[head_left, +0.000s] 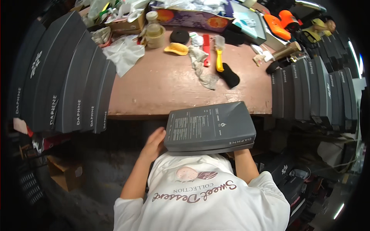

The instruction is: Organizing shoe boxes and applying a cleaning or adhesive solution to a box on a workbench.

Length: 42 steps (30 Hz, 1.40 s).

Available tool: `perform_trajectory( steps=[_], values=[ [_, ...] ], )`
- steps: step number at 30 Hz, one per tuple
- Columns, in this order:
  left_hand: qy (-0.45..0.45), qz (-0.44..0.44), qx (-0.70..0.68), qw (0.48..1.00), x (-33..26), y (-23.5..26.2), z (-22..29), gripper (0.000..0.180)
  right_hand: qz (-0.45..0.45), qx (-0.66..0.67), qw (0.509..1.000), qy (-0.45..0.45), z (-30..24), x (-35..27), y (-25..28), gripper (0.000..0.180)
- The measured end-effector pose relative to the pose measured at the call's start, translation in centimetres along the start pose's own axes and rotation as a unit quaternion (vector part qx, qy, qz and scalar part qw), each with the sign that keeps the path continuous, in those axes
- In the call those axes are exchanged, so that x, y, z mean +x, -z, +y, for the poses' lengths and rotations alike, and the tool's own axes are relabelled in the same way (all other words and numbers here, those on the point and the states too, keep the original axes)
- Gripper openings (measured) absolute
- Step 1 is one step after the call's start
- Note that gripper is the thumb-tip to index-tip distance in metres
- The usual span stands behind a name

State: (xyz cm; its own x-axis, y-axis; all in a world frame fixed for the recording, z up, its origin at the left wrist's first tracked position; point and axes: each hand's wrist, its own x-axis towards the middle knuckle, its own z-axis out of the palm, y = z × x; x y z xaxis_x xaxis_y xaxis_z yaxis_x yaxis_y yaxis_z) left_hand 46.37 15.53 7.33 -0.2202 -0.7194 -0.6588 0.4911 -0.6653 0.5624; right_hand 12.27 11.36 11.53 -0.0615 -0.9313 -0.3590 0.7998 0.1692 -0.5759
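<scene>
A flat dark grey box (211,127) with pale print on its lid is held just in front of my chest, its far end over the front edge of the brown table (162,92). My left hand (153,143) presses against the box's left side, fingers curled along it. On the right, my forearm (245,164) runs up under the box, which hides the hand itself.
Rows of the same grey boxes stand on edge at the left (65,77) and right (312,88) of the table. Further back lie a white cloth (124,52), a rag (202,65), a yellow-handled brush (219,57), a jar (154,30) and cardboard boxes (127,23).
</scene>
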Motion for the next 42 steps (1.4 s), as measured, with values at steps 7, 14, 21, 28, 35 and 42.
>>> perform_trajectory(
  steps=[7,14,21,28,35,42],
  values=[
    [0.061,-0.100,-0.175,0.978,-1.2,-0.2,0.5,0.052,-0.086,-0.072,0.982,-0.149,-2.3,5.6,1.8,0.062],
    [-0.178,-0.102,-0.030,0.978,-4.0,0.0,1.6,0.073,-0.217,-0.341,0.912,-0.065,-5.6,2.1,-5.1,0.127],
    [-0.277,-0.047,0.123,0.952,-4.7,1.8,4.2,0.076,-0.230,-0.453,0.857,0.089,-5.2,-0.9,-9.7,0.102],
    [-0.393,-0.021,0.130,0.910,-1.5,2.5,7.6,0.083,-0.292,-0.492,0.785,0.236,-6.6,-1.4,-15.5,0.109],
    [-0.465,-0.136,0.115,0.867,-7.3,-0.4,9.6,0.124,-0.167,-0.254,0.952,0.028,-4.6,2.4,-12.4,0.083],
    [-0.621,-0.019,0.304,0.722,-10.4,-9.3,9.1,0.138,-0.131,0.002,0.987,-0.088,6.1,6.9,-0.9,0.066]
  ],
)
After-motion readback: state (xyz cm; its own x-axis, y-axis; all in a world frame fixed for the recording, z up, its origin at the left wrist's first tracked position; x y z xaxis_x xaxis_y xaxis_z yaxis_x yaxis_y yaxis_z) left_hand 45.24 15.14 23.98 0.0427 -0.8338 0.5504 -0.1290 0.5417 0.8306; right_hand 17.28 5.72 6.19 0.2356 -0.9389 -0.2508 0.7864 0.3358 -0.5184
